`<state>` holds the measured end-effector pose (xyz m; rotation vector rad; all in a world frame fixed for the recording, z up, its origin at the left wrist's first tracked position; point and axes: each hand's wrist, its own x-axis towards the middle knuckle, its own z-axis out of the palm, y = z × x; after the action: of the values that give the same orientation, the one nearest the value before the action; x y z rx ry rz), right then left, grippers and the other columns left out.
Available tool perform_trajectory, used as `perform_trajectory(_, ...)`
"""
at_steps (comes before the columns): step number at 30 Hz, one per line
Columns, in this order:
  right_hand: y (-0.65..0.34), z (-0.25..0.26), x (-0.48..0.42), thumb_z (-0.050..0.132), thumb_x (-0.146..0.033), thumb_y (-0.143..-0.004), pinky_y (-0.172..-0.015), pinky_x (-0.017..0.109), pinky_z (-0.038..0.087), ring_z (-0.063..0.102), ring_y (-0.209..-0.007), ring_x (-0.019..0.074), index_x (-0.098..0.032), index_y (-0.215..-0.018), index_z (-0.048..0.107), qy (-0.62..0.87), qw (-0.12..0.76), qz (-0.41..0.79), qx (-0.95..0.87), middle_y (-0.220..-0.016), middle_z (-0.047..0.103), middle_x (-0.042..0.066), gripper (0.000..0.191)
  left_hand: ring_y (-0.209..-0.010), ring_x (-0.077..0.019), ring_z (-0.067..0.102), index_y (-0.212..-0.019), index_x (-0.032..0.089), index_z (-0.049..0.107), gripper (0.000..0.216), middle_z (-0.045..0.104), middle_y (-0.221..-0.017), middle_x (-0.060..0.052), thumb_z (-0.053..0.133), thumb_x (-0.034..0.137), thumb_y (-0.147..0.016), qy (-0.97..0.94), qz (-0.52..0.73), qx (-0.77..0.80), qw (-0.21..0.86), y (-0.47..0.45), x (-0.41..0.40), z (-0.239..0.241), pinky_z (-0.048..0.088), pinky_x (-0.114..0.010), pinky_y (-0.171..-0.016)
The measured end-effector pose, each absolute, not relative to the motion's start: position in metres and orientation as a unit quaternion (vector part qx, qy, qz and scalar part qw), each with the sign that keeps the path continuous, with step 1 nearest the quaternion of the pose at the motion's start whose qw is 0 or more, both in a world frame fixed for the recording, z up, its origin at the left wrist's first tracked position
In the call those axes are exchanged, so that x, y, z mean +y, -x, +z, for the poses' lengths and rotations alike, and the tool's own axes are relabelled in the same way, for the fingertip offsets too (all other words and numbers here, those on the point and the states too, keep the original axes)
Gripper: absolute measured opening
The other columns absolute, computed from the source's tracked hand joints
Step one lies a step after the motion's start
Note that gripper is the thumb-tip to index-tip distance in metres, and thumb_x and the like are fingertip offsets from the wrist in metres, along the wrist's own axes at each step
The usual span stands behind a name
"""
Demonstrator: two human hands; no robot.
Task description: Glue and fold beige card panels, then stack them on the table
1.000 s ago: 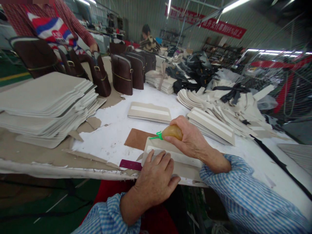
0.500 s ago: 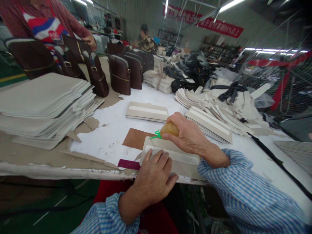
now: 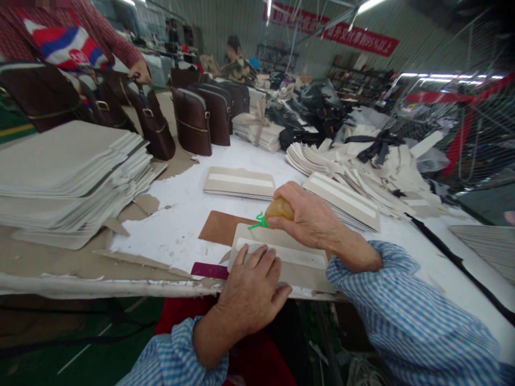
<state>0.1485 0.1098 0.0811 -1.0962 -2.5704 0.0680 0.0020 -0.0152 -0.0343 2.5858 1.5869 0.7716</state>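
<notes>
My left hand (image 3: 255, 284) lies flat with its fingers stretched over a beige panel (image 3: 309, 275), which has a pale strip (image 3: 298, 255) along it. My right hand (image 3: 311, 217) is wrapped round an amber, rounded, soft-looking lump (image 3: 279, 210) with a bright green tie (image 3: 258, 221) at its left end. The lump is over the panel's upper edge; I cannot tell whether it touches. A brown leather-like piece (image 3: 219, 228) shows from under the panel. A dark red strip (image 3: 209, 270) lies left of my left hand.
A tall stack of beige sheets (image 3: 72, 161) is at the left. Behind it stand dark brown bags (image 3: 191, 120), and a co-worker's hand (image 3: 140, 71) is at one. A small pile of strip-backed panels (image 3: 239, 182) lies ahead, another pile (image 3: 341, 198) beyond my right hand.
The view has shifted slightly. My hands hold nearly the same places on the panel. The co-worker's hand has moved slightly down towards the top of a brown bag.
</notes>
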Motion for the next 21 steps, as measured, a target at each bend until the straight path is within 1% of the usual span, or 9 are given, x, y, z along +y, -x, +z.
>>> perform_trajectory(7,-0.155,0.091,0.109,0.07,-0.039,-0.088,-0.068,0.033,0.037,0.059,-0.078,0.0231,-0.023,-0.11,0.059,0.415,0.147,0.03,-0.897,-0.104,0.066,0.007,0.029,-0.135,-0.0347,0.058,-0.127,0.015,0.067,0.041,0.069,-0.139,-0.014,0.057,0.046,-0.102,-0.83,0.244,0.502,0.011,-0.001,-0.015,-0.031,0.036,-0.065,-0.119)
perform_trajectory(12,-0.166,0.091,0.109,0.071,-0.038,-0.088,-0.066,0.032,0.036,0.056,-0.074,0.0209,-0.022,-0.107,0.059,0.43,0.155,0.042,-0.888,-0.099,0.066,0.006,0.028,-0.135,-0.0345,0.058,-0.127,0.015,0.066,0.04,0.069,-0.14,-0.013,0.057,0.045,-0.102,-0.83,0.241,0.502,0.015,-0.001,-0.015,-0.03,0.036,-0.065,-0.119)
perform_trajectory(16,-0.176,0.088,0.108,0.074,-0.038,-0.085,-0.066,0.032,0.036,0.057,-0.075,0.0214,-0.023,-0.106,0.058,0.45,0.167,0.056,-0.876,-0.096,0.066,0.005,0.03,-0.135,-0.0349,0.058,-0.127,0.015,0.066,0.039,0.069,-0.14,-0.014,0.056,0.043,-0.103,-0.831,0.241,0.502,0.015,-0.001,-0.015,-0.03,0.036,-0.066,-0.118)
perform_trajectory(21,-0.189,0.087,0.106,0.074,-0.04,-0.085,-0.069,0.034,0.038,0.059,-0.078,0.023,-0.024,-0.106,0.058,0.468,0.171,0.069,-0.864,-0.095,0.066,0.005,0.03,-0.135,-0.035,0.058,-0.127,0.014,0.067,0.038,0.069,-0.14,-0.014,0.058,0.042,-0.102,-0.83,0.241,0.503,0.014,-0.001,-0.014,-0.029,0.038,-0.066,-0.117)
